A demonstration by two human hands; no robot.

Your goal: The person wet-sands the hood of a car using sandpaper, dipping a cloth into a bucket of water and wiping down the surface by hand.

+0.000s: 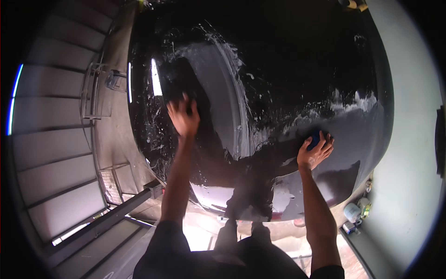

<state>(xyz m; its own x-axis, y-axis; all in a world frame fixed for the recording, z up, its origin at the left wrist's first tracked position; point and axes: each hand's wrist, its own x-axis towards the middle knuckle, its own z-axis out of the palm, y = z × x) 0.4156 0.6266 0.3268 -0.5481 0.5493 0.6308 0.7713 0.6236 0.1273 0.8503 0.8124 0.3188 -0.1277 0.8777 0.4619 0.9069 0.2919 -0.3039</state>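
A large, glossy black curved vehicle panel (292, 56) fills the middle, with whitish streaks, smears and specks across it and bright reflections on it. My left hand (185, 116) is on the panel left of centre, fingers spread and slightly bent, tips a little blurred; I make out nothing held in it. My right hand (315, 153) is lower on the panel's right side, fingers curved over a dark blue pad (315, 137) against the surface. The pad is partly hidden under the fingers.
A ribbed shutter or wall (55, 158) and a metal frame (95, 93) line the left. A pale wall (413, 139) runs along the right, with containers (353, 214) at its foot. A yellow object (353, 4) lies at the top right. My legs show below the panel's near edge.
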